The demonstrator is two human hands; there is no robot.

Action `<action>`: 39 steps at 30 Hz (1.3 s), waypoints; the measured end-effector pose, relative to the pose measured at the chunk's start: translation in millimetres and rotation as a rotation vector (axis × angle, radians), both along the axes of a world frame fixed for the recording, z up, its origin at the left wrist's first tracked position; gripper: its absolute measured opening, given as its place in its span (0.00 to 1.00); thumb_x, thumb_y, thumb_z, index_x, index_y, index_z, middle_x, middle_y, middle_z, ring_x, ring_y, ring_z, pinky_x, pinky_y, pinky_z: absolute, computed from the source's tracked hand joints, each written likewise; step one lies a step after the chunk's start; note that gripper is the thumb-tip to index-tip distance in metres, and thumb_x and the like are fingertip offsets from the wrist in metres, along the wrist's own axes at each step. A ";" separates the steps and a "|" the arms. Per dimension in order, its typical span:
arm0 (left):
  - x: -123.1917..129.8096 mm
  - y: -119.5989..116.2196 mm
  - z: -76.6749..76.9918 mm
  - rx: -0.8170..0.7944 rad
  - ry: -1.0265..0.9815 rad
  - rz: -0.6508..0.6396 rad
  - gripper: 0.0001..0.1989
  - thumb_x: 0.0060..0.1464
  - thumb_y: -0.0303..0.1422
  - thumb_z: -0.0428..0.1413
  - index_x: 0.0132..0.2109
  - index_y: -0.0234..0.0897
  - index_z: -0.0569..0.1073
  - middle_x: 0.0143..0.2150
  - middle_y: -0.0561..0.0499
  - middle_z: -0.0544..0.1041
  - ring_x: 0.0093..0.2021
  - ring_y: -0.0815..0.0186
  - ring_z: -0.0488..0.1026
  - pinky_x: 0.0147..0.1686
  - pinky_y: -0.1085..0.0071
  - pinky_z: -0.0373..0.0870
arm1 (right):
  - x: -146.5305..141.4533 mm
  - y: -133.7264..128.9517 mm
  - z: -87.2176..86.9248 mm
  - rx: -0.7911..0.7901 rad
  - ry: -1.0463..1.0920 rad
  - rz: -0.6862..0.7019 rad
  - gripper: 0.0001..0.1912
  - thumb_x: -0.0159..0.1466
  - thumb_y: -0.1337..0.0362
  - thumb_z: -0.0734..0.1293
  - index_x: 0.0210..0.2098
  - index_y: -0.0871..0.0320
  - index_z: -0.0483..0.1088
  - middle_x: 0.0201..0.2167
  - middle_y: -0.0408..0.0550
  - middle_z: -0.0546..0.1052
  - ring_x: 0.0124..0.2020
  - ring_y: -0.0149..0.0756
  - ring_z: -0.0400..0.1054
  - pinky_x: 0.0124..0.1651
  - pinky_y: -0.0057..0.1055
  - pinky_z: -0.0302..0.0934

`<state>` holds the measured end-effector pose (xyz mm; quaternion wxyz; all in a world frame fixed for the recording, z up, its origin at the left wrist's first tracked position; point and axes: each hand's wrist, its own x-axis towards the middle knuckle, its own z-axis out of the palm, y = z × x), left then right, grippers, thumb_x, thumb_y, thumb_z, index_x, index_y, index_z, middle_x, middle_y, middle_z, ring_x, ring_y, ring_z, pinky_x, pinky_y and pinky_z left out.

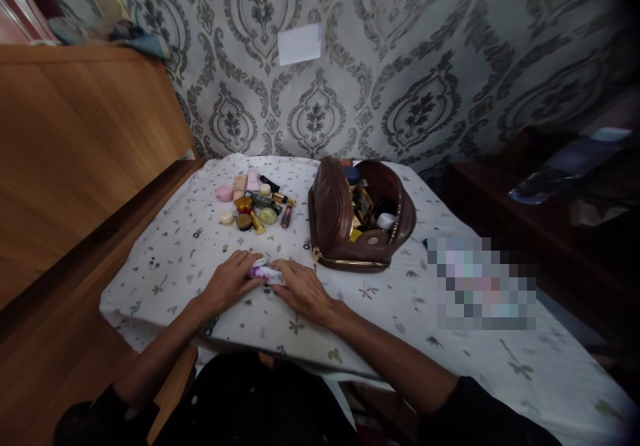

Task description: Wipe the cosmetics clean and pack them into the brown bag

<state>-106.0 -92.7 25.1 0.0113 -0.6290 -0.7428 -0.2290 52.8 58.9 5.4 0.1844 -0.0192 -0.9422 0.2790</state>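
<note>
Close to the table's front edge, my left hand [230,283] and my right hand [304,291] meet around a small white tube with purple print [267,273]. Fingers of both hands are closed on it, one hand at each end, so its ends are partly covered. Just beyond my right hand stands a brown leather cosmetic bag [330,206], unzipped, with jars and other small items showing inside. Past my left hand lies a loose group of cosmetics: a pink jar [225,193], a green-lidded jar [269,215], a dark lipstick-like tube [287,217] and several other small containers.
A white patterned cloth [165,279] covers the table. On its right side lies a pixelated item [480,283] that I cannot make out. A wooden cabinet [90,119] borders the left, a patterned wall [315,99] the back. A clear plastic bottle [565,166] is at the far right.
</note>
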 end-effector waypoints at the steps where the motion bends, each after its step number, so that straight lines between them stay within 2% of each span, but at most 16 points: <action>1: -0.6 0.9 2.8 -0.013 -0.089 -0.002 0.18 0.61 0.42 0.55 0.54 0.38 0.69 0.46 0.47 0.75 0.47 0.59 0.71 0.47 0.63 0.69 | 0.5 0.2 -0.3 0.023 0.033 0.003 0.18 0.65 0.68 0.65 0.54 0.59 0.63 0.46 0.54 0.76 0.46 0.41 0.70 0.47 0.36 0.63; 4: -0.6 5.6 10.0 -0.052 -0.396 0.016 0.15 0.57 0.43 0.57 0.45 0.37 0.70 0.37 0.53 0.73 0.37 0.65 0.70 0.38 0.70 0.67 | 0.7 1.0 -0.8 0.094 0.110 -0.022 0.18 0.67 0.67 0.63 0.57 0.58 0.63 0.45 0.54 0.76 0.46 0.42 0.69 0.46 0.37 0.65; 7: 3.3 11.8 12.3 -0.041 -0.698 0.089 0.16 0.51 0.44 0.61 0.37 0.36 0.67 0.27 0.59 0.67 0.28 0.70 0.64 0.27 0.75 0.61 | 0.2 1.3 -0.6 0.163 0.148 -0.070 0.16 0.68 0.65 0.64 0.55 0.58 0.66 0.41 0.53 0.76 0.44 0.41 0.70 0.42 0.35 0.66; 12: 20.4 18.1 17.1 -0.005 -1.062 0.223 0.22 0.44 0.48 0.63 0.34 0.36 0.67 0.22 0.60 0.66 0.20 0.73 0.60 0.19 0.77 0.57 | -0.1 1.7 -4.1 0.244 0.160 -0.117 0.15 0.70 0.63 0.61 0.55 0.58 0.67 0.39 0.51 0.77 0.37 0.36 0.73 0.37 0.28 0.64; 15: 30.4 18.9 24.2 -0.017 -1.183 0.301 0.24 0.41 0.50 0.64 0.34 0.35 0.70 0.18 0.60 0.65 0.16 0.74 0.58 0.14 0.77 0.54 | -0.7 2.1 -9.2 0.310 0.160 -0.135 0.17 0.71 0.64 0.59 0.58 0.58 0.65 0.36 0.50 0.78 0.34 0.34 0.73 0.34 0.26 0.62; 19: 35.9 17.8 31.2 -0.030 -1.273 0.373 0.26 0.38 0.53 0.65 0.31 0.34 0.71 0.14 0.62 0.63 0.13 0.76 0.54 0.12 0.78 0.49 | -0.8 1.5 -11.6 0.363 0.140 -0.160 0.18 0.71 0.65 0.59 0.60 0.59 0.64 0.36 0.51 0.79 0.34 0.35 0.73 0.33 0.27 0.61; 22: 36.3 14.8 33.5 -0.075 -1.340 0.364 0.28 0.35 0.56 0.65 0.27 0.35 0.69 0.12 0.61 0.62 0.12 0.77 0.52 0.11 0.79 0.46 | 0.7 0.7 -8.0 0.386 0.106 -0.172 0.19 0.70 0.67 0.60 0.59 0.59 0.65 0.39 0.51 0.79 0.35 0.36 0.74 0.32 0.27 0.61; 26: 34.0 8.9 37.7 -0.076 -1.439 0.338 0.27 0.37 0.56 0.65 0.24 0.36 0.66 0.12 0.61 0.61 0.11 0.78 0.51 0.11 0.78 0.45 | 2.8 0.4 -2.5 0.391 0.064 -0.155 0.20 0.69 0.70 0.61 0.60 0.59 0.64 0.40 0.52 0.78 0.36 0.36 0.73 0.33 0.27 0.62; 29: 29.4 5.3 41.2 -0.013 -1.403 0.360 0.26 0.41 0.55 0.63 0.26 0.36 0.66 0.13 0.60 0.62 0.12 0.77 0.52 0.12 0.78 0.47 | 1.7 0.4 -2.9 0.359 0.106 -0.148 0.19 0.69 0.69 0.60 0.59 0.59 0.64 0.38 0.51 0.78 0.36 0.37 0.73 0.34 0.28 0.64; 33: 22.1 2.2 39.4 0.179 -1.125 0.399 0.22 0.49 0.53 0.58 0.30 0.38 0.65 0.18 0.60 0.64 0.16 0.74 0.57 0.16 0.77 0.54 | -1.1 0.4 -7.1 0.278 0.177 -0.154 0.16 0.71 0.66 0.59 0.57 0.59 0.66 0.36 0.51 0.77 0.36 0.36 0.73 0.35 0.28 0.65; 37: 16.3 2.6 30.9 0.286 -0.754 0.352 0.18 0.56 0.49 0.52 0.34 0.38 0.69 0.28 0.56 0.69 0.30 0.67 0.68 0.33 0.72 0.67 | -0.2 0.3 -7.3 0.221 0.211 -0.128 0.15 0.71 0.65 0.59 0.56 0.58 0.66 0.36 0.49 0.78 0.36 0.35 0.73 0.37 0.28 0.66; 39: 14.1 4.6 26.6 0.284 -0.682 0.360 0.20 0.55 0.51 0.52 0.38 0.38 0.71 0.34 0.52 0.73 0.38 0.61 0.71 0.42 0.68 0.69 | 1.3 0.3 -5.9 0.207 0.215 -0.104 0.16 0.70 0.66 0.61 0.56 0.58 0.66 0.36 0.49 0.78 0.36 0.34 0.73 0.38 0.28 0.66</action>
